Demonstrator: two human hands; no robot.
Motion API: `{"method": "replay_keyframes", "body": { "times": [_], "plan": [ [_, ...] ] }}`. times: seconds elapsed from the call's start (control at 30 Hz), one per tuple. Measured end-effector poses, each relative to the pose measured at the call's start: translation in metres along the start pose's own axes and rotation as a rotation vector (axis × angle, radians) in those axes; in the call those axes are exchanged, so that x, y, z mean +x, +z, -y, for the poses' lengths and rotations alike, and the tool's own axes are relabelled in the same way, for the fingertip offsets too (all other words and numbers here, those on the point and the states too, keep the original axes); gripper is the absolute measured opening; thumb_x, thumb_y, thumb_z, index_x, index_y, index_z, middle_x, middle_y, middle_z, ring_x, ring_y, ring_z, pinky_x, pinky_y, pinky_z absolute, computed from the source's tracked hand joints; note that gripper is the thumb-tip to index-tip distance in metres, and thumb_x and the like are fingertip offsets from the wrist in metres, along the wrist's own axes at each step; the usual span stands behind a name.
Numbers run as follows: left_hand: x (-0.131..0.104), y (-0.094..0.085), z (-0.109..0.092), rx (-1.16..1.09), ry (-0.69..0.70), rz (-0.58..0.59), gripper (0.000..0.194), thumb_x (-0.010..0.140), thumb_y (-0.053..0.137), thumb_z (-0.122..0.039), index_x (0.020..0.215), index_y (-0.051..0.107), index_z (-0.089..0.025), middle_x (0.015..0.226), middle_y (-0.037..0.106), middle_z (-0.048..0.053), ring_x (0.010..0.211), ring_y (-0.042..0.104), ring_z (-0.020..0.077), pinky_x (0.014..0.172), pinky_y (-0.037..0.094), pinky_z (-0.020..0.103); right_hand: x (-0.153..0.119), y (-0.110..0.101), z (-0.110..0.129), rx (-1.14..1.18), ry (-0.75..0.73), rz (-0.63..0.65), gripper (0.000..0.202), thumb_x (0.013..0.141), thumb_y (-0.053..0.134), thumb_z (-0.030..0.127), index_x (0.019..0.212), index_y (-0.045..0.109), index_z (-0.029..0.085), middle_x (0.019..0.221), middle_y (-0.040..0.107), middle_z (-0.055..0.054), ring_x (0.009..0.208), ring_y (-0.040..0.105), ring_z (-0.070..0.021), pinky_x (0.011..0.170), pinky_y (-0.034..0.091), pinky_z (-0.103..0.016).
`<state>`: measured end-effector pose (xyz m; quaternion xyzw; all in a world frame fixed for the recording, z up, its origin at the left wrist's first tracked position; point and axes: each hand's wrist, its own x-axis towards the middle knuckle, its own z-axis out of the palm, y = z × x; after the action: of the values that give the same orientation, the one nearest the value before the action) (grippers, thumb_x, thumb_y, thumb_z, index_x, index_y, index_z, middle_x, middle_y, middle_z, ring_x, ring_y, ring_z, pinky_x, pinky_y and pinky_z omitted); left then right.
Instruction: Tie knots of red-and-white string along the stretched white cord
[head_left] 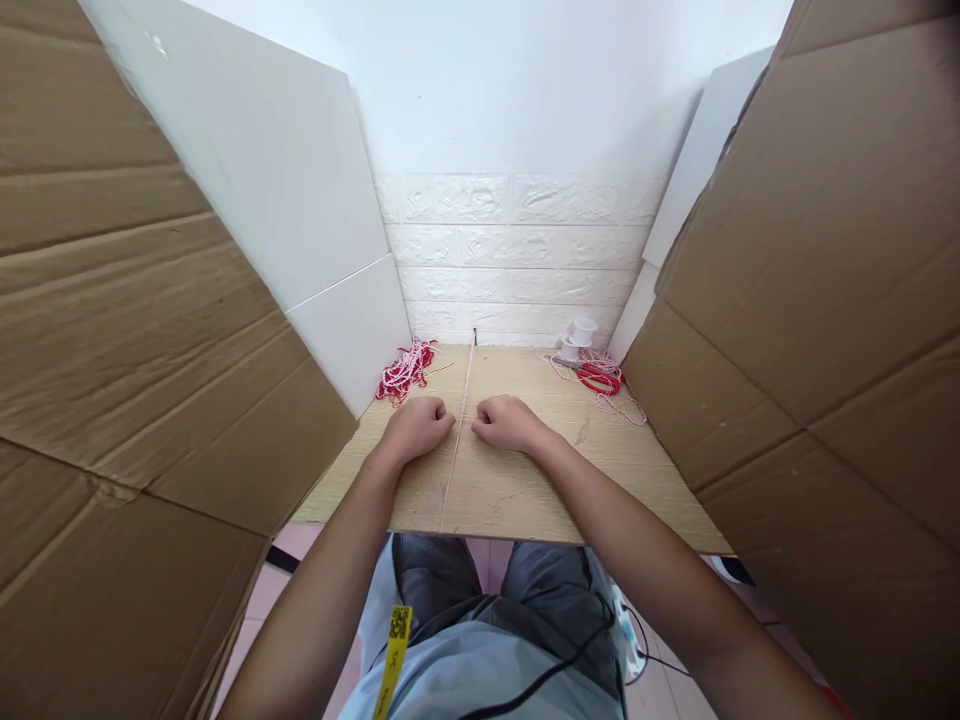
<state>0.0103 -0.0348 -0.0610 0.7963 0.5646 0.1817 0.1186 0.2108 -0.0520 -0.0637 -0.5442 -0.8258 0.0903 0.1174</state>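
A thin pale pink-and-white cord (pixel 453 470) runs from a small dark hook (pixel 475 336) at the back of the wooden board down to its front edge. My left hand (pixel 418 428) is closed in a fist just left of the cord, thumb and forefinger pressed together. To the right of the cord, my right hand (pixel 508 424) is closed the same way, its fingertips turned toward the cord. Any strand pinched in either hand is too fine to make out. The cord looks thicker behind the hands than in front of them.
A tangle of red and pink-white yarn (pixel 407 372) lies at the back left. At the back right are red-handled scissors (pixel 598 378), white spools (pixel 579 335) and loose pink cord. Cardboard walls (pixel 817 330) rise on both sides of the board (pixel 630 490), with a white brick-patterned wall (pixel 517 250) behind.
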Motion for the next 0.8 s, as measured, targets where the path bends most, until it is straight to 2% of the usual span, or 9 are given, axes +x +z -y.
{"method": "replay_keyframes", "body": {
  "times": [0.33,0.5,0.63,0.8],
  "plan": [
    [0.0,0.0017,-0.0006,-0.023,0.012,-0.023,0.017,0.077,0.053,-0.028,0.062,0.057,-0.021,0.067,0.064,0.004,0.063,0.053,0.0179,0.059,0.031,0.03,0.0016,0.0018,-0.0023,0.046,-0.022,-0.003,0.024,0.089,0.054,0.031,0.081,0.071,0.016,0.083,0.072,-0.009,0.069,0.057,-0.0166,0.059,0.028,-0.027],
    [-0.0006,-0.0009,-0.0022,-0.029,-0.001,0.002,0.019,0.077,0.052,-0.03,0.061,0.054,-0.02,0.065,0.063,0.002,0.062,0.052,0.0161,0.057,0.03,0.029,-0.0003,0.001,-0.004,0.082,0.015,-0.004,0.022,0.088,0.055,0.031,0.08,0.069,0.016,0.081,0.07,-0.007,0.069,0.056,-0.0155,0.059,0.029,-0.026],
    [-0.0017,-0.0038,-0.0045,0.007,-0.007,0.038,0.028,0.081,0.049,-0.034,0.058,0.053,-0.019,0.064,0.062,0.003,0.061,0.051,0.0158,0.056,0.028,0.03,-0.0025,-0.0002,-0.006,0.139,0.027,-0.014,0.015,0.085,0.056,0.026,0.079,0.065,0.017,0.08,0.069,-0.005,0.069,0.055,-0.0144,0.059,0.029,-0.025],
    [-0.0019,-0.0067,-0.0072,0.04,-0.074,-0.01,0.039,0.09,0.041,-0.042,0.061,0.055,-0.02,0.073,0.067,0.006,0.066,0.054,0.0182,0.058,0.028,0.031,-0.0028,0.0011,-0.0054,0.229,-0.009,-0.082,0.007,0.081,0.059,0.023,0.086,0.061,0.018,0.084,0.067,-0.003,0.07,0.053,-0.0133,0.059,0.029,-0.024]
  ]
}}
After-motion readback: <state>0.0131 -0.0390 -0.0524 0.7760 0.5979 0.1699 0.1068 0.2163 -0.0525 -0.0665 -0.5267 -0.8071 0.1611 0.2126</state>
